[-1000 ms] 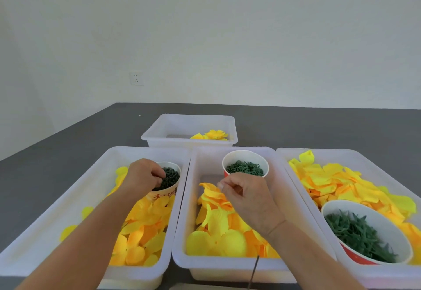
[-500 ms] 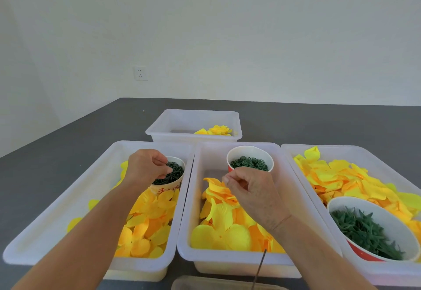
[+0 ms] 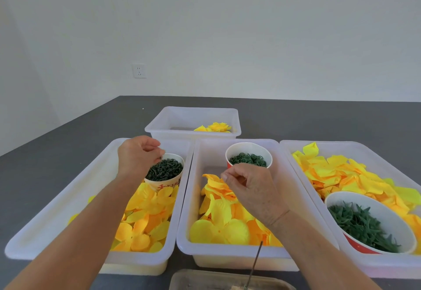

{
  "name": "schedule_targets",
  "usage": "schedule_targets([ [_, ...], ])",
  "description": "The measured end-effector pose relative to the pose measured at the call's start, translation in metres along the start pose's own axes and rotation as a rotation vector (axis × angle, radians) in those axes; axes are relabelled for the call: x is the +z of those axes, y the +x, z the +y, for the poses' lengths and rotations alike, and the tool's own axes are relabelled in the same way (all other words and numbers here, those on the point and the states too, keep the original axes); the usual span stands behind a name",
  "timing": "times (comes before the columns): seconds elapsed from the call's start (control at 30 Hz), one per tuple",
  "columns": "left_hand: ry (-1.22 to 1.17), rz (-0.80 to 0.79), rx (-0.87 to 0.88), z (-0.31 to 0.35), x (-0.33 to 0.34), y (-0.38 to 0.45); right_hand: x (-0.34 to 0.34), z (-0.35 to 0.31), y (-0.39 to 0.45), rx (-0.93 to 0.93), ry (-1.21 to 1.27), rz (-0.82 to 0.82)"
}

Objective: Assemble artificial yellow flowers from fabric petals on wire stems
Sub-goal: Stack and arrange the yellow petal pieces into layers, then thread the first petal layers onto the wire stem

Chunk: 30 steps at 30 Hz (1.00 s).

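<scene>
In the head view, a dark grey desk (image 3: 319, 116) carries four white bins. The left hand (image 3: 139, 156) is above the paper cup (image 3: 165, 175) of dark green pieces at the far end of the left bin (image 3: 57, 210); its fingers are curled together, but I cannot tell whether they pinch a piece. The right hand (image 3: 250, 189) is over the yellow petals (image 3: 218, 219) in the middle bin (image 3: 227, 251), fingers curled, thumb meeting the forefinger; anything held is too small to see. A thin wire stem (image 3: 255, 262) stands at the near desk edge. A finished yellow flower (image 3: 218, 127) lies in the far bin (image 3: 193, 116).
</scene>
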<state>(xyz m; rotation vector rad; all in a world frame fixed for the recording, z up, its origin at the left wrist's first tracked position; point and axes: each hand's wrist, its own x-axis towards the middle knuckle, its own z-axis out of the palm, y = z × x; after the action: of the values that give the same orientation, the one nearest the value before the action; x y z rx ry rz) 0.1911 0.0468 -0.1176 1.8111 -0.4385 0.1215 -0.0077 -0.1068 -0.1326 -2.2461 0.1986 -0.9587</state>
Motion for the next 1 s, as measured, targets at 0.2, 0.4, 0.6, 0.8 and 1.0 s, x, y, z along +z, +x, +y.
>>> schedule_targets([
  [0.2, -0.268, -0.035, 0.079, 0.038, 0.003, -0.022, -0.004, -0.003, -0.001, 0.022, 0.036, 0.06],
  [0.4, -0.51, -0.189, 0.147, 0.077, 0.017, -0.073, -0.013, -0.02, 0.004, 0.125, 0.276, 0.062],
  [0.6, -0.607, -0.282, 0.118, 0.092, 0.032, -0.102, -0.023, -0.038, 0.001, 0.157, 0.552, 0.0],
  [0.8, -0.63, -0.319, 0.128, 0.098, 0.038, -0.12, -0.032, -0.042, -0.011, 0.242, 0.683, -0.014],
  [1.0, -0.588, -0.387, 0.232, 0.105, 0.03, -0.133, -0.042, -0.046, -0.023, 0.271, 0.824, -0.063],
])
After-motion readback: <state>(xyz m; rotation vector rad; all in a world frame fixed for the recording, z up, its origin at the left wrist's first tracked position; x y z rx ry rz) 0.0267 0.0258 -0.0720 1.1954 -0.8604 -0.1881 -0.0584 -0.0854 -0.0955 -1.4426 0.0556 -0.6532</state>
